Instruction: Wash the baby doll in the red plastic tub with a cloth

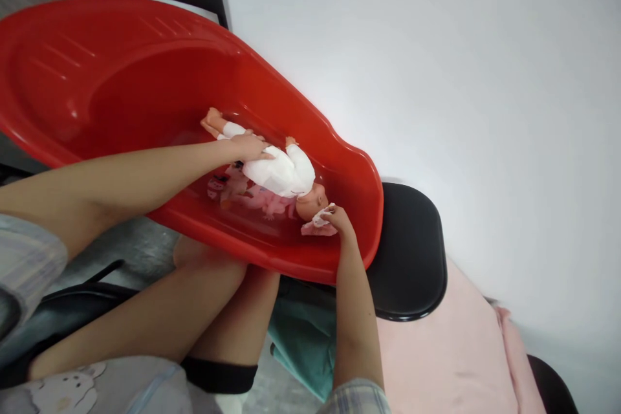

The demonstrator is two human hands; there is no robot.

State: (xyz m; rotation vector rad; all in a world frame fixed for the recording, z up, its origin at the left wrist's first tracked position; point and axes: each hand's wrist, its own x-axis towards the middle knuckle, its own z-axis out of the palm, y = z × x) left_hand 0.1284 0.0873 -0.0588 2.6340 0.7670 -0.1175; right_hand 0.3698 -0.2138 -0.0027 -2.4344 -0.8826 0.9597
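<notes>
Basically, red baby bathtub (160, 90) w/ white-clad baby doll (279, 171) lying inside; L hand (250, 146) half-curled over its waist, R hand (340, 220) pinching white cloth (319, 220) by its head. Prob. head-wiping; next wipe needs steady L hold.

From near above, the single head-worn camera faces forward and down into the red tub (160, 94).

Attire inspection, visible portions:
Hands (250, 147) bare. Left sleeve (32, 265) and right sleeve (359, 396) pale plaid, ending well above the wrists. Lap cloth (130, 381) grey, white cartoon-animal print, pale blue stripe. Black band (223, 375) around one leg (255, 317).
</notes>
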